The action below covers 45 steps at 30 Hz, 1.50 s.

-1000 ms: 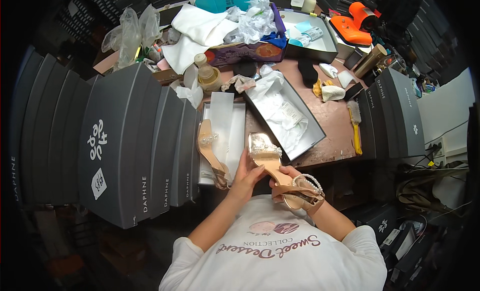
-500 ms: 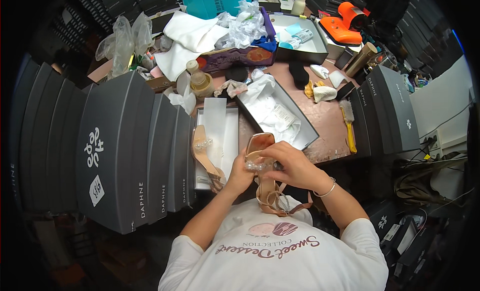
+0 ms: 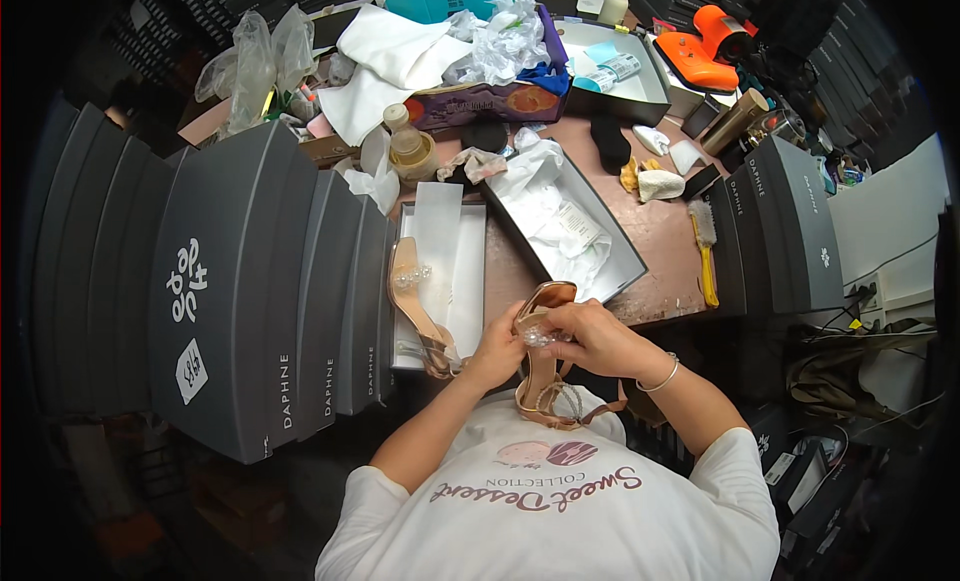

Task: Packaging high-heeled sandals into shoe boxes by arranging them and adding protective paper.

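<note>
A tan sandal with a clear beaded strap and a metallic-edged square toe is held up before my chest, its ankle straps hanging toward the white shirt. My left hand grips its side near the toe strap. Fingers of my right hand, which wears a bracelet on its wrist, close at the beaded strap and partly cover it. To the left, a matching sandal rests on its side in an open shoebox beside a pale paper sheet.
A second open box holds white tissue. Behind it are a glass bottle, a purple box of crumpled paper, and an orange device. A yellow-handled brush lies right. Dark shoebox stacks flank both sides.
The held sandal has shifted slightly right and down with both hands. My right fingers have drawn in closer over the beaded strap. The background has shifted a little in view.
</note>
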Tool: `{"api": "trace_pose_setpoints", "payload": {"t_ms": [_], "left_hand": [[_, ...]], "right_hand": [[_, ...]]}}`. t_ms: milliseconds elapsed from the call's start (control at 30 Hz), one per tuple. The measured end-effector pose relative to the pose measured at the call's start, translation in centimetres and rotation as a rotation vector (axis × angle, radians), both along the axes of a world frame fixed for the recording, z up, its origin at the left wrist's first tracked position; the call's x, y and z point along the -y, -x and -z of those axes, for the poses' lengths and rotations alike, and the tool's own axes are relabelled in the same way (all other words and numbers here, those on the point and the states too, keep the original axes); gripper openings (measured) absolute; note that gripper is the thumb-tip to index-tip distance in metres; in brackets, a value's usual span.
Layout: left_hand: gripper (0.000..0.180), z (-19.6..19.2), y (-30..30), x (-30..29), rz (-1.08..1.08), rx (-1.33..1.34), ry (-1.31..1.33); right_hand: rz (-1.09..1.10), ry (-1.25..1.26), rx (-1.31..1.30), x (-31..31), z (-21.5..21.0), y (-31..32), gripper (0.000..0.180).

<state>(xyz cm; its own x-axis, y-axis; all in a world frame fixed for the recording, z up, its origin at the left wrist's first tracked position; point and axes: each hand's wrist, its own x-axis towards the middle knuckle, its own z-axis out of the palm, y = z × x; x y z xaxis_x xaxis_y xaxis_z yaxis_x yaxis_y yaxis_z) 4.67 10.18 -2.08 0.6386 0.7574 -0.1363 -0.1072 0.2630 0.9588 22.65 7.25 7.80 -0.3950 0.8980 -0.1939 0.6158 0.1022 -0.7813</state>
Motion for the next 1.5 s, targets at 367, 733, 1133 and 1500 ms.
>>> {"api": "trace_pose_setpoints", "payload": {"t_ms": [367, 733, 1133, 1500], "left_hand": [[0.033, -0.3, -0.7, 0.7, 0.056, 0.041, 0.074], [0.035, 0.2, -0.3, 0.7, 0.073, 0.005, 0.093], [0.034, -0.4, -1.3, 2.4, -0.211, -0.03, 0.026], [0.028, -3.0, 0.7, 3.2, -0.103, 0.228, 0.399]], "right_hand": [[0.071, -0.009, -0.135, 1.6, 1.1, -1.7, 0.026], [0.25, 0.263, -0.29, 1.8, 1.1, -1.1, 0.015], [0.173, -0.037, -0.095, 1.8, 2.0, -1.1, 0.026], [0.155, -0.357, 0.079, 1.0, 0.3, 1.3, 0.024]]}}
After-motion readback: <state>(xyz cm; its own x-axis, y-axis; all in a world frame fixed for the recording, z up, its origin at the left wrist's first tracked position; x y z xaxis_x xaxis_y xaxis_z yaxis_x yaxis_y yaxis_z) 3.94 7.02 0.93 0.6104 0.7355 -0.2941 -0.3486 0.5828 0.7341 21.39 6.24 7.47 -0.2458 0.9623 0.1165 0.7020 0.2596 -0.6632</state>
